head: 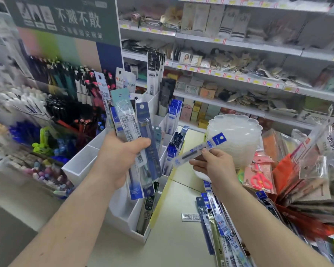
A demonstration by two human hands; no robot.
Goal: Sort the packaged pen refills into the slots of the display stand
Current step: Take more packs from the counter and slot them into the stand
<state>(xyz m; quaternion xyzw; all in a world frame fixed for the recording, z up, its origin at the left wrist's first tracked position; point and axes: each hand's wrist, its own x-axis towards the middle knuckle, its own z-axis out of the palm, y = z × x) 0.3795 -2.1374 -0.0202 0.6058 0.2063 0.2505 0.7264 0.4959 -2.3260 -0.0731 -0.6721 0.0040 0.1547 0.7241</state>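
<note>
refill bundle (135,135): upright fan of blue and clear packs, over the stand
single refill (201,149): clear pack, blue header, tilted
display stand (79,166): white, slotted, partly filled

Both bare forearms reach forward from the lower edge of view. The left hand (120,160) is raised, fingers and thumb curled in a grip. The right hand (213,166) sits lower, thumb and fingertips pinching

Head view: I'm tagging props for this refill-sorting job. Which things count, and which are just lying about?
Job:
left hand gripping a refill bundle
right hand pinching a single refill
white display stand
loose refills on the counter

Lying about:
clear plates
pink scissors
barcode label
</note>
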